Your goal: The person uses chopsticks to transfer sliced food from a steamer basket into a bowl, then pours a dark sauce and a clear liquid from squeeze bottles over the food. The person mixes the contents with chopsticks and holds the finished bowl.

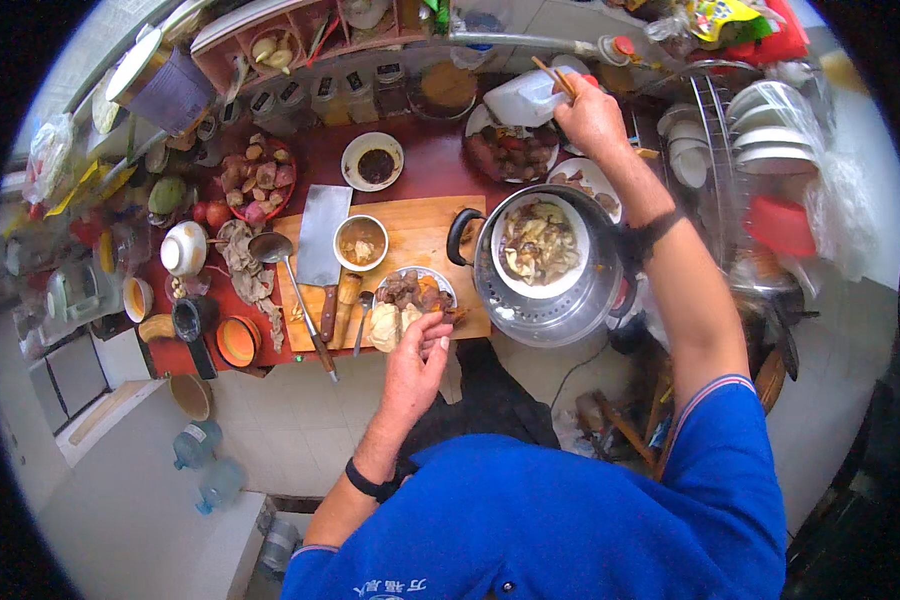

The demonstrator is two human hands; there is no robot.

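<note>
My right hand (591, 112) grips a pair of wooden chopsticks (553, 75) at the back right. Right against it is a translucent white plastic jug (523, 99); whether the fingers also hold the jug, I cannot tell. My left hand (417, 364) is at the board's front edge, its fingers loosely curled with nothing seen in them. Beside those fingers are pale bun pieces (385, 328), and a plate of cut dark meat (403, 289) lies just beyond. Below my right forearm, a white bowl of pale cooked strips (540, 244) sits inside a metal steamer pot (547, 319).
The wooden cutting board (412, 217) bears a cleaver (322, 236), a cup of broth (360, 243), a ladle (300, 281) and a spoon (363, 319). Behind stand a bowl of dark sauce (375, 163) and a plate of dark meat (506, 154). A dish rack (709, 142) stands right.
</note>
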